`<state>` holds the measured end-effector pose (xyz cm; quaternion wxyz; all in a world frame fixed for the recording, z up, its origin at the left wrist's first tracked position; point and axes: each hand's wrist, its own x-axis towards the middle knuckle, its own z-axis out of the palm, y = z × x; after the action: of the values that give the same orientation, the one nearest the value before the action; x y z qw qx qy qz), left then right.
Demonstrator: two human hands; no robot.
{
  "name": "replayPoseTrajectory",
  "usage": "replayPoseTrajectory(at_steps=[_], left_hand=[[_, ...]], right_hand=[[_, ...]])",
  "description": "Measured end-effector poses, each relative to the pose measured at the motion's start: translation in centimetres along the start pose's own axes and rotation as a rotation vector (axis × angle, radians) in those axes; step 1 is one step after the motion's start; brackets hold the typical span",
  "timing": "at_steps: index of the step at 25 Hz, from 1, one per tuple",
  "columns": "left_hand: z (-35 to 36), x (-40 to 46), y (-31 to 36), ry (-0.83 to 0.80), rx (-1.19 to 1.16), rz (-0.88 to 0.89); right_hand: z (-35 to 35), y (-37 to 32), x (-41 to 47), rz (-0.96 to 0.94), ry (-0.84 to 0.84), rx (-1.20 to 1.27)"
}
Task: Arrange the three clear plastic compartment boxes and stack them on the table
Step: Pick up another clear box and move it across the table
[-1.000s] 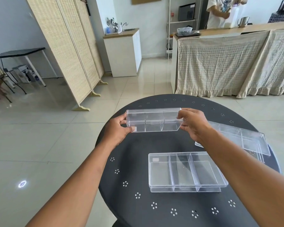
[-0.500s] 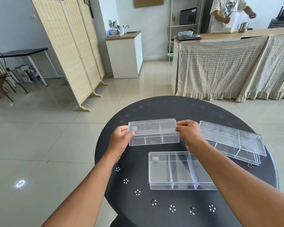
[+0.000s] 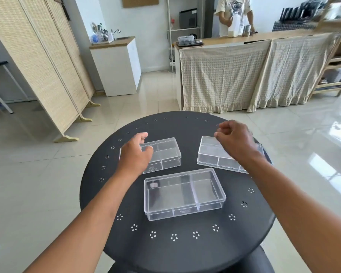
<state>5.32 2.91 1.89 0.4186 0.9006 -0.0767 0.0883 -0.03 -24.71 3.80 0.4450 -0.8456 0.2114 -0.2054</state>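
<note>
Three clear plastic compartment boxes lie flat and apart on the round black table [image 3: 165,251]. The near box [image 3: 183,193] sits in the middle. The far left box [image 3: 163,154] is partly covered by my left hand [image 3: 136,154], which hovers over its left end with fingers loosely curled and nothing held. The far right box [image 3: 215,154] lies at an angle; my right hand [image 3: 234,140] is above its far side, fingers curled, holding nothing. No box is on top of another.
The table has small flower-shaped holes around its rim. A woven folding screen [image 3: 37,62] stands on the left, a cloth-draped counter [image 3: 254,75] behind the table, and a person [image 3: 234,14] works behind that counter. Tiled floor surrounds the table.
Both hands set the far left box down on the table and let go of it. My right hand moved right, over the far right box. The view tilted down.
</note>
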Motion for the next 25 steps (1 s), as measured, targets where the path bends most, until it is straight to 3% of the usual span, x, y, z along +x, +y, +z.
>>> replayPoseTrajectory(at_steps=[5,9,11,15,20,25], left_hand=[[7.3,1.4,7.3,-0.214,-0.168,-0.014],[12.3,2.1,9.3,-0.373,-0.043,-0.151],[13.6,2.3,9.4,-0.401,0.013,-0.266],[15.3,3.5,9.0,-0.434,-0.122,-0.419],[14.4,3.8,10.2,-0.318,-0.143,-0.315],[11.1,4.9,11.9,-0.225,-0.258,-0.118]], right_hand=[[-7.4,6.2,0.4,0.148,0.113,-0.141],[-9.1,9.1,0.6,0.274,-0.037,-0.22],[-8.7,10.5,1.0,0.34,-0.111,-0.183],[-6.8,13.5,2.6,0.426,-0.129,0.068],[-7.0,12.3,3.6,0.514,-0.148,0.425],[-7.8,8.6,3.9,0.293,-0.135,0.592]])
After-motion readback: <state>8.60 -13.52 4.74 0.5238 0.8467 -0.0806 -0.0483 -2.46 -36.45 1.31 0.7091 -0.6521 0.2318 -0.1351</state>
